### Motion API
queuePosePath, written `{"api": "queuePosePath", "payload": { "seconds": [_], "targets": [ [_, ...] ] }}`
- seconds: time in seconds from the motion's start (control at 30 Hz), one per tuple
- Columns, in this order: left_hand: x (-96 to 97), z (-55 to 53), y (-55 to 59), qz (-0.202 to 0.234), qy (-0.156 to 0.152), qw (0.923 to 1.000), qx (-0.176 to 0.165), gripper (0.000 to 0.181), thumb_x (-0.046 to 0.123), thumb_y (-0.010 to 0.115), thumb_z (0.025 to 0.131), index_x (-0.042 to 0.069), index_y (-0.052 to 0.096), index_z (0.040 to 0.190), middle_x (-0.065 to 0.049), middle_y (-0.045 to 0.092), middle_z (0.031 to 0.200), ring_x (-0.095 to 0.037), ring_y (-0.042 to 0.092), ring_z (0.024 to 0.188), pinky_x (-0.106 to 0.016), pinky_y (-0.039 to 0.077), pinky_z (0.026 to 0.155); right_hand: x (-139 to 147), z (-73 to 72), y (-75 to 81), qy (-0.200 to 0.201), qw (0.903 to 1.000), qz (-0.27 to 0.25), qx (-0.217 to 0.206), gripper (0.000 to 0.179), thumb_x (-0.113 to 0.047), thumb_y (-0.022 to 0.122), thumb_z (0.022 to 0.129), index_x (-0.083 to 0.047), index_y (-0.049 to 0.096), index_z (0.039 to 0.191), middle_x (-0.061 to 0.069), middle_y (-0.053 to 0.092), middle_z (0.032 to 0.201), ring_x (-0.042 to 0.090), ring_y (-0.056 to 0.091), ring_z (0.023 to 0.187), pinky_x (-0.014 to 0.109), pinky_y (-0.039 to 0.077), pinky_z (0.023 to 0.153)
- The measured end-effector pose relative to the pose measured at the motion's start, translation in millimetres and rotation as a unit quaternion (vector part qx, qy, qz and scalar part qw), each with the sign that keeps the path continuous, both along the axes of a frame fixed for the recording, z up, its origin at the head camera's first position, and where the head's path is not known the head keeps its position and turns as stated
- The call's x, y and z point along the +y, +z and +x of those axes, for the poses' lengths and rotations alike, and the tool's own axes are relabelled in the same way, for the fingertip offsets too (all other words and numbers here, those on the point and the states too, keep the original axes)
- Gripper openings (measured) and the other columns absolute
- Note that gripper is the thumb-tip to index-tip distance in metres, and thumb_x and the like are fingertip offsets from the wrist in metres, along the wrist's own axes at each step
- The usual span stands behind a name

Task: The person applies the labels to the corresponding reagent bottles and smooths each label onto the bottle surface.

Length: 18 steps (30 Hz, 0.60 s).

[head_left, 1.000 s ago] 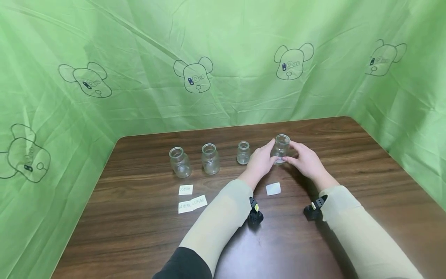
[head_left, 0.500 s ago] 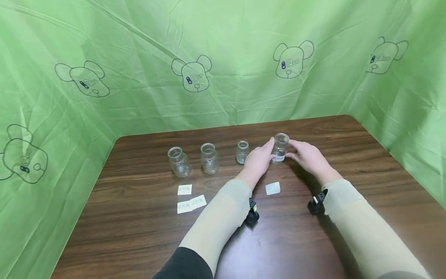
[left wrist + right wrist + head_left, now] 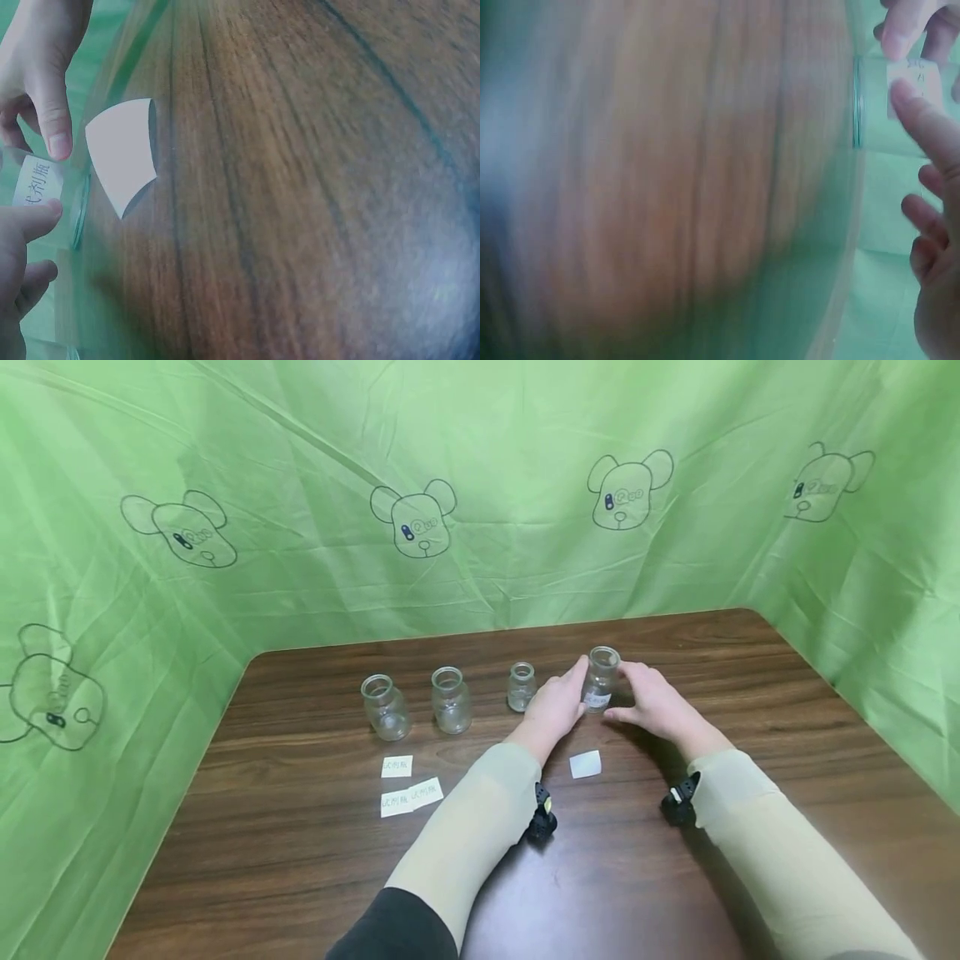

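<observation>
Glass jar (image 3: 602,678) upright; between left grip (image 3: 553,703) and right grip (image 3: 660,703)

Right of centre in the head view, the right hand (image 3: 660,703) has drawn its thumb off the label (image 3: 597,701), and the tip now lies just below the label's right end. The left hand (image 3: 553,706) has slid its thumb to the lower left of the glass jar (image 3: 603,675). The label, mostly covered a second ago, now shows its writing

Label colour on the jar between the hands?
The label is white with dark writing, clearest in the left wrist view.
</observation>
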<state>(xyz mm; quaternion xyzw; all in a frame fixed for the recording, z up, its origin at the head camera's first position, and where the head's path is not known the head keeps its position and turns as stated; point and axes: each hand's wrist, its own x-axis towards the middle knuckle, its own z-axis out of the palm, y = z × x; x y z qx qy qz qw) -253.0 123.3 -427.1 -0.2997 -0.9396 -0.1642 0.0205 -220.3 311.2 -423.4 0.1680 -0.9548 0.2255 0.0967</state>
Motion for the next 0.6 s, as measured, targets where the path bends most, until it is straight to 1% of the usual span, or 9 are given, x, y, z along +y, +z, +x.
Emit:
{"api": "queuePosePath", "payload": {
  "seconds": [0.1,0.2,0.3,0.43,0.6],
  "targets": [
    [0.7,-1.6,-2.2,0.01,0.004,0.9999,0.008,0.077,0.028,0.067,0.087,0.015,0.021,0.147,0.001,0.052,0.134,-0.022,0.057,0.108,-0.032,0.046,0.088,-4.0,-3.0,-2.3,-0.013,0.9999,-0.007,0.003,0.068,-0.023,0.085,0.067,0.006,0.049,0.117,0.024,0.056,0.112,0.041,0.049,0.104,0.054,0.035,0.092],
    [-0.5,-2.9,-3.5,0.012,0.006,0.9998,0.014,0.076,0.028,0.067,0.087,0.015,0.021,0.146,0.001,0.055,0.131,-0.022,0.058,0.106,-0.033,0.047,0.086,-7.2,-4.7,-2.7,-0.016,0.9997,-0.005,0.017,0.061,-0.018,0.083,0.069,0.006,0.049,0.114,0.024,0.056,0.108,0.04,0.051,0.099,0.053,0.038,0.089],
    [-2.4,-3.3,-4.0,0.007,0.008,0.9998,0.015,0.075,0.029,0.066,0.087,0.017,0.022,0.146,0.001,0.058,0.128,-0.022,0.058,0.106,-0.033,0.047,0.086,-9.1,-4.9,-1.7,-0.011,0.9996,0.001,0.025,0.055,-0.011,0.08,0.072,0.007,0.048,0.113,0.024,0.057,0.103,0.04,0.054,0.096,0.052,0.041,0.086],
    [-2.9,-3.1,-4.9,0.001,0.003,0.9999,0.01,0.074,0.031,0.064,0.088,0.018,0.02,0.147,0.001,0.058,0.128,-0.021,0.057,0.107,-0.032,0.046,0.088,-6.9,-2.9,-0.4,-0.022,0.9995,0.011,0.017,0.053,-0.012,0.079,0.074,0.005,0.048,0.113,0.024,0.057,0.103,0.041,0.054,0.097,0.053,0.041,0.085],
    [-1.1,-3.2,-6.2,0.008,-0.004,0.9999,0.004,0.074,0.032,0.063,0.088,0.02,0.02,0.147,0.001,0.058,0.127,-0.021,0.057,0.108,-0.033,0.046,0.089,-1.0,-1.4,-1.3,-0.037,0.9993,0.005,0.001,0.054,-0.014,0.079,0.074,0.003,0.048,0.115,0.023,0.058,0.106,0.04,0.054,0.1,0.053,0.041,0.085]
  ]
}}
